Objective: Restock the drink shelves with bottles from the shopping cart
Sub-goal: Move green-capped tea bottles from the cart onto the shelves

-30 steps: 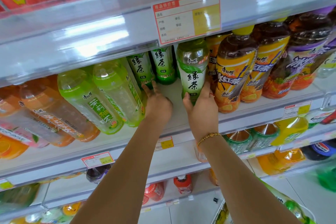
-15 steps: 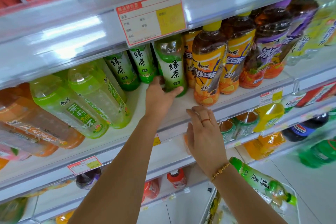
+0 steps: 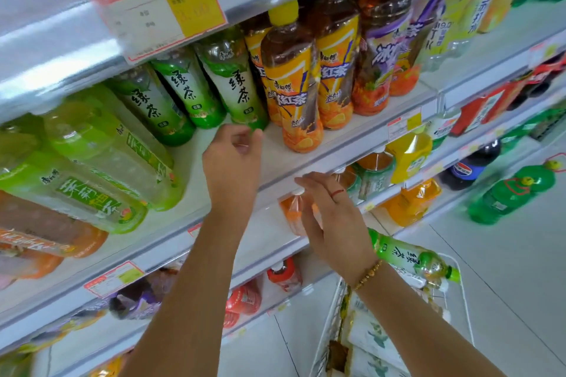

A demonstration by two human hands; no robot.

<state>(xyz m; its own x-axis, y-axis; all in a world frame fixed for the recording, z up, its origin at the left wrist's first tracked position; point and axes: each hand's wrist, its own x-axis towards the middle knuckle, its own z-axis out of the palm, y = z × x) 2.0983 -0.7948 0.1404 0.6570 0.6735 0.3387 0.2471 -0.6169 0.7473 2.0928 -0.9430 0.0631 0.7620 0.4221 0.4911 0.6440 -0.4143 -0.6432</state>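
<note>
Three green tea bottles stand in a row on the white drink shelf (image 3: 361, 135); the front one (image 3: 237, 86) sits beside yellow-labelled iced tea bottles (image 3: 294, 86). My left hand (image 3: 232, 159) is just below the front bottle's base, fingers loosely curled, fingertips at or near the base, holding nothing. My right hand (image 3: 332, 217) hovers lower, in front of the shelf edge, fingers straight and empty. Another green tea bottle (image 3: 410, 257) lies in the shopping cart (image 3: 461, 291) at the bottom right, under my right wrist.
Light green bottles (image 3: 101, 159) stand left of the tea row, purple-labelled ones (image 3: 389, 49) to the right. A price tag (image 3: 162, 9) hangs from the shelf above. Lower shelves hold orange, red and cola bottles. Pale floor shows at right.
My left hand has let go of the front green tea bottle and drawn back to its base. My right hand has dropped lower, and the view has swung right and down.
</note>
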